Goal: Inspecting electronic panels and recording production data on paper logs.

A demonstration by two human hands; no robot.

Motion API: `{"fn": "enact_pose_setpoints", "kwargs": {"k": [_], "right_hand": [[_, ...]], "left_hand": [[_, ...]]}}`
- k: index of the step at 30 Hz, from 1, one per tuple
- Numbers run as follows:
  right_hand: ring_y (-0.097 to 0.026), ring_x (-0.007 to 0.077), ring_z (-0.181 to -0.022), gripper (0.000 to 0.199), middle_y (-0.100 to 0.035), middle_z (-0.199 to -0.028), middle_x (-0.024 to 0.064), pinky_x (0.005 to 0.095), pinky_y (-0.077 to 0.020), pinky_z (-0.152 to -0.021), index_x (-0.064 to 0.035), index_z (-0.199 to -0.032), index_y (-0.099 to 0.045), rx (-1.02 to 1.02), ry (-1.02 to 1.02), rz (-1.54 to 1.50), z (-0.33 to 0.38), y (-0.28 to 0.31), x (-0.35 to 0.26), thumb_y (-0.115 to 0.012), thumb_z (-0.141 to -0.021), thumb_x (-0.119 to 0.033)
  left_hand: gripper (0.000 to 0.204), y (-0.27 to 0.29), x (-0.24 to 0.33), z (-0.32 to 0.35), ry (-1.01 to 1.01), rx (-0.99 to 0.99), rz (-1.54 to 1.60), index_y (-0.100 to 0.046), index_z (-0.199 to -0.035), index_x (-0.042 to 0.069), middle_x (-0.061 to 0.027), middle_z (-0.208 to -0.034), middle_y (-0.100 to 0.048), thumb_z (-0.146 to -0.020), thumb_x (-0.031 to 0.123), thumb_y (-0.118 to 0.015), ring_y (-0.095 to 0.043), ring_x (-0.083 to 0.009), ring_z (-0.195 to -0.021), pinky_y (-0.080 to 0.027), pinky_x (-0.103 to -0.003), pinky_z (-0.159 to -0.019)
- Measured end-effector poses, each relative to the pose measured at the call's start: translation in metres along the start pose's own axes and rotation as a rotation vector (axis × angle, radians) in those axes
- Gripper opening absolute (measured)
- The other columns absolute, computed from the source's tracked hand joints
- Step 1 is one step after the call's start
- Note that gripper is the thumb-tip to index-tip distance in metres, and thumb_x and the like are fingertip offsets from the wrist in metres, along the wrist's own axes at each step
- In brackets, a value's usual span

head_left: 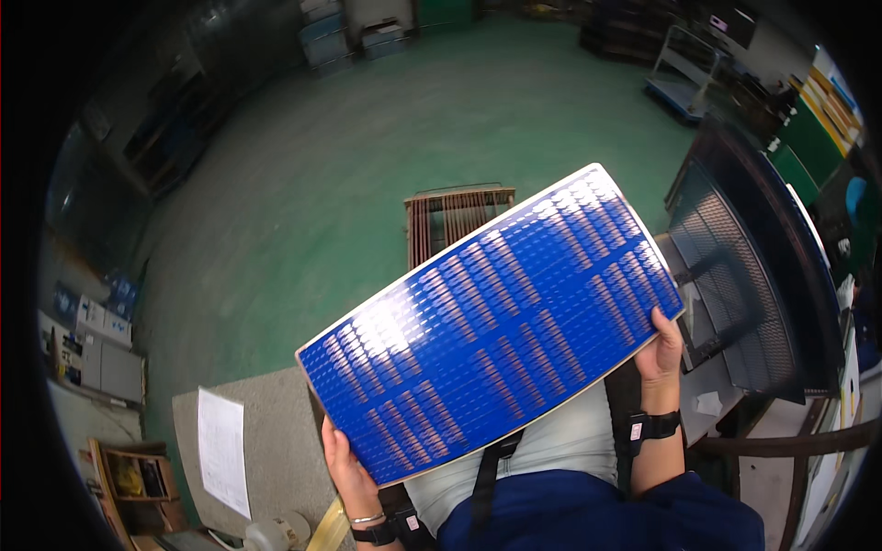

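Holding a blue panel (496, 331) across the middle of the frame, slanted from lower left to upper right. Covered in pale dashes and blocks of coppery marks, rimmed in a pale border, catching white glare left of centre. Grasped at the left end, near the lowest corner, by the fingers of the left hand (349, 470), and at the lower right corner by the fingers of the right hand (660, 356), with the thumb up on the face. Cannot tell how the other right-hand fingers lie, hidden behind the panel. Wearing a black band (660, 424) on the right wrist and a silvery bracelet (367, 519) on the left. Visible beyond the panel's upper edge and partly covered by it: a rack of brown rods (432, 230) on the green floor (257, 239). At lower left, a grey bench (280, 413) bearing a white sheet (223, 450). At right of frame, close to the right hand, a dark perforated housing (744, 285); at upper right, a blue cart (675, 96).
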State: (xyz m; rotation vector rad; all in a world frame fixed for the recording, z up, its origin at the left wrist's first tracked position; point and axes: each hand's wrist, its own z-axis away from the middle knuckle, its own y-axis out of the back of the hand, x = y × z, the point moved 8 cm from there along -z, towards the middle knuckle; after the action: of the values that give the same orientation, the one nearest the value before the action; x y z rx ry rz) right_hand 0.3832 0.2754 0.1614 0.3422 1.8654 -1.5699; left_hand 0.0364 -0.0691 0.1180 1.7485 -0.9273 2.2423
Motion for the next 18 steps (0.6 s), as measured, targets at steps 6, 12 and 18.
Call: {"fn": "enact_pose_setpoints", "kwargs": {"k": [6,12,18], "right_hand": [[-0.051,0.0232,-0.112,0.050,-0.052,-0.122,0.0132,0.0380,-0.0405,-0.097,0.0011,-0.129,-0.039,-0.057,-0.071,0.093,0.002,-0.029,0.005,-0.058,-0.083,-0.006],[-0.053,0.0210,-0.109,0.046,-0.054,-0.118,0.0115,0.0359,-0.0425,-0.095,-0.0004,-0.126,-0.043,-0.083,-0.095,0.133,0.000,-0.036,0.007,-0.059,-0.083,-0.007],[-0.054,0.0211,-0.107,0.043,-0.056,-0.117,0.0107,0.0358,-0.0428,-0.094,-0.0005,-0.124,-0.045,-0.066,-0.110,0.140,-0.002,-0.033,0.011,-0.059,-0.083,-0.007]], "left_hand": [[0.045,0.013,-0.007,-0.003,0.010,0.025,-0.021,-0.034,-0.135,0.001,-0.0098,-0.127,-0.049,-0.096,0.020,-0.042,-0.049,-0.0166,-0.112,-0.038,-0.030,-0.097],[0.047,0.012,-0.012,0.000,0.033,0.043,0.001,-0.030,-0.136,-0.001,-0.0130,-0.125,-0.050,-0.095,0.019,-0.042,-0.053,-0.0176,-0.108,-0.046,-0.030,-0.090],[0.048,0.015,-0.019,0.002,0.070,0.021,0.042,-0.030,-0.136,-0.001,-0.0129,-0.125,-0.050,-0.095,0.019,-0.044,-0.052,-0.0180,-0.109,-0.044,-0.031,-0.092]]}}
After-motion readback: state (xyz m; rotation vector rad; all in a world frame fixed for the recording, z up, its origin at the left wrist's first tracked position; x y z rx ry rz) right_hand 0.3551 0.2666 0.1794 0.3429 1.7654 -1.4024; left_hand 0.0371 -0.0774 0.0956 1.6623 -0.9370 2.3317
